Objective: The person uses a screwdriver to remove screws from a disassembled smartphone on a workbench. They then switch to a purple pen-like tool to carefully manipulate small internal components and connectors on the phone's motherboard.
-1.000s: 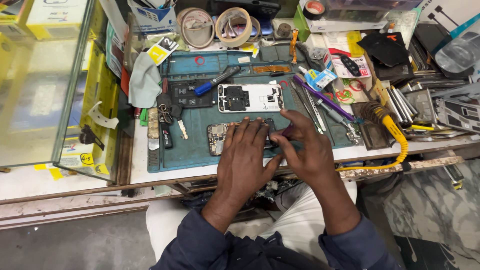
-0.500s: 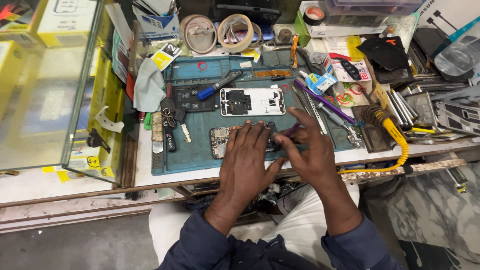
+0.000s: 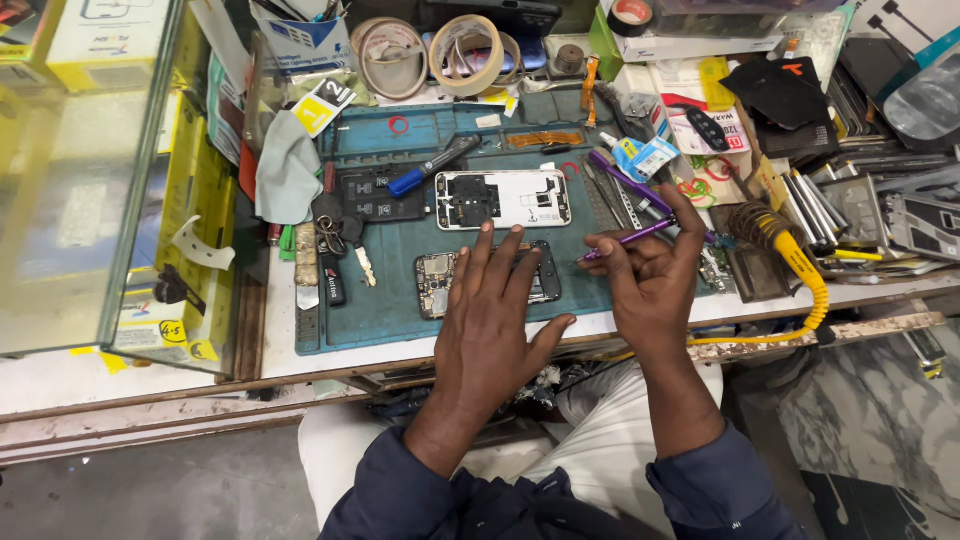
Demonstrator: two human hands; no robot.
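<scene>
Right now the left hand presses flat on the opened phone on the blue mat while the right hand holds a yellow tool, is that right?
Not quite: the tool in the right hand is purple, not yellow, as the head view shows. The rest stands: the left hand lies flat on the opened phone on the blue mat.

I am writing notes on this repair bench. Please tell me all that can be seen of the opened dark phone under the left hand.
The opened dark phone lies flat, lengthwise left to right, on the teal work mat, just below a white opened phone. Its back is off, so boards and small metal parts show at its left end. The left hand rests on its middle, fingers spread, hiding much of it. The right hand holds a purple tool pointing toward its right end.
</scene>
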